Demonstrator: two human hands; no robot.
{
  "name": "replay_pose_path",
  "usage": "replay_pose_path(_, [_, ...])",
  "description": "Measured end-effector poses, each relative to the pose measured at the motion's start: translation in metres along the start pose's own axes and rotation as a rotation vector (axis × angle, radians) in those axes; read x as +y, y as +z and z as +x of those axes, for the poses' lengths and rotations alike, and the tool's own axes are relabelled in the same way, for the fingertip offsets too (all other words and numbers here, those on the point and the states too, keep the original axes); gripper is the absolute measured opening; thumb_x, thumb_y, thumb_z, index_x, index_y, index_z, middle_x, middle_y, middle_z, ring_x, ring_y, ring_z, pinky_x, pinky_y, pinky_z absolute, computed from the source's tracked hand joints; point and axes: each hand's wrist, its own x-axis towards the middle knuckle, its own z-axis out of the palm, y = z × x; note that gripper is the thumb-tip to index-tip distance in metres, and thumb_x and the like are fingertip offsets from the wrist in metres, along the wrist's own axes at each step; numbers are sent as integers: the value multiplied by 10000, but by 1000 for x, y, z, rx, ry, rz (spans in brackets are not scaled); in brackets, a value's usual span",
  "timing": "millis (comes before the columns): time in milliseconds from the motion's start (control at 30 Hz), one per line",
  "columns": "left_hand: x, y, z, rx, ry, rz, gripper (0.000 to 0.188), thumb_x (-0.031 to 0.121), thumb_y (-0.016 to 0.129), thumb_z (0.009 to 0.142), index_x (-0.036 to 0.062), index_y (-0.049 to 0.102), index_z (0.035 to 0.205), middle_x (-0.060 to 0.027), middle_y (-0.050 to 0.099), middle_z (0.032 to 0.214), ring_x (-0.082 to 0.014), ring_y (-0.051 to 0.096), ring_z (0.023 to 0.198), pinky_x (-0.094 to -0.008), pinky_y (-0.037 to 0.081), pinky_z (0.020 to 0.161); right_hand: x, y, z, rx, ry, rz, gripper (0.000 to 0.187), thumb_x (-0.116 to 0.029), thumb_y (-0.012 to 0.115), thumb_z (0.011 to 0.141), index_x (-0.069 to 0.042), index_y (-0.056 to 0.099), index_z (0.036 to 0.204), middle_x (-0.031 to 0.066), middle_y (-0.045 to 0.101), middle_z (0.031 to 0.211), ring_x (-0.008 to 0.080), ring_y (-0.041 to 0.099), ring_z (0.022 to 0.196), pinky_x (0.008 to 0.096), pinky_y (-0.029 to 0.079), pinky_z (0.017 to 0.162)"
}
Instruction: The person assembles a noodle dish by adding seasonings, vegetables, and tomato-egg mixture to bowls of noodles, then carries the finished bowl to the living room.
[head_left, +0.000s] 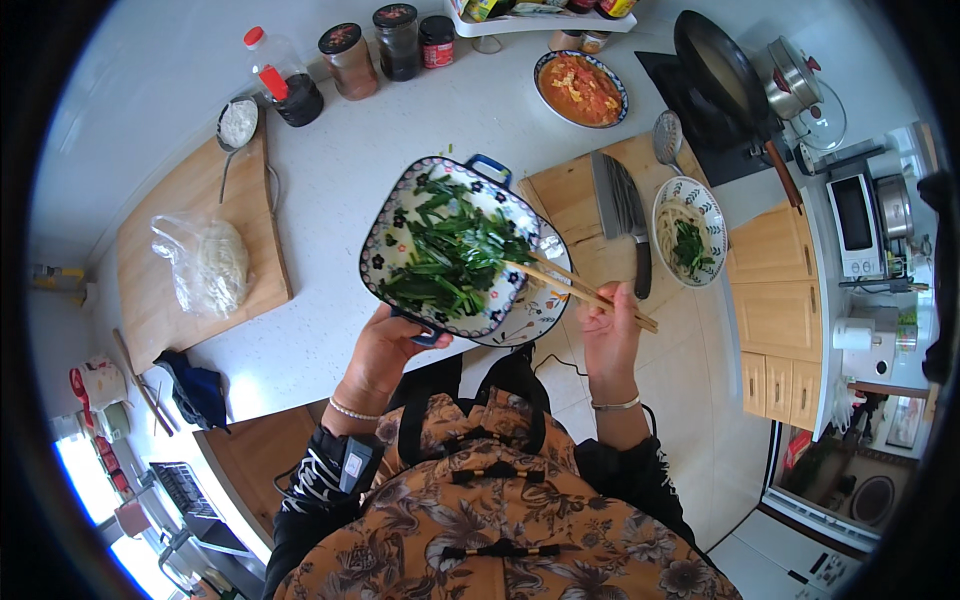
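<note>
My left hand (378, 352) grips the near blue handle of a square flower-patterned baking dish (374, 262), held tilted above the counter. Chopped leafy greens (440, 245) lie heaped in it. Closed around a pair of wooden chopsticks (563, 287), my right hand (610, 330) points their tips into the greens at the dish's right side. A patterned plate (520, 325) shows partly from beneath the dish, which hides the rest of it. Further right stands a leaf-patterned bowl (713, 208) of pale noodles with some greens on top.
A cleaver (622, 200) lies on the cutting board (555, 190), beside a slotted spoon (667, 138). Behind are a bowl of tomato and egg (578, 90) and a wok (715, 70). On the left board (150, 250) sits a bag of noodles or dough (212, 268); jars (348, 62) line the wall.
</note>
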Motion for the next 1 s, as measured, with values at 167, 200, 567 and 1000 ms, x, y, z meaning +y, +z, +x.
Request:
replay_pose_path(167, [5,-21,6,56,92,-33,436,-54,395,759,-47,441,1192,-199,582,1091,-317,608,913,-412,552,770,-16,-16,-12,102,-64,-42,273,-297,485,957,-49,542,858,10,511,783,96,476,665,239,403,644])
replay_pose_path(200, [8,-24,8,83,95,-10,433,-53,401,756,-50,444,1187,-200,579,1093,-317,606,904,-409,550,772,-17,-19,-15,125,-72,-52,272,-297,496,952,-48,543,852,6,506,797,90,469,675,220,411,659])
replay_pose_path(567, [17,-34,11,89,145,-68,409,-52,391,748,-86,440,1153,-222,588,1034,-340,624,846,-421,556,766,-36,-9,-21,-33,-307,-637,256,-189,447,953,16,570,864,77,581,761,120,541,592,251,461,566])
replay_pose_path(1000, [6,2,10,-33,59,-5,416,-40,402,763,-62,441,1177,-205,609,1032,-319,630,870,-405,562,775,-27,33,-18,-253,-212,-583,59,-8,581,858,16,628,885,36,587,765,69,542,638,183,447,571])
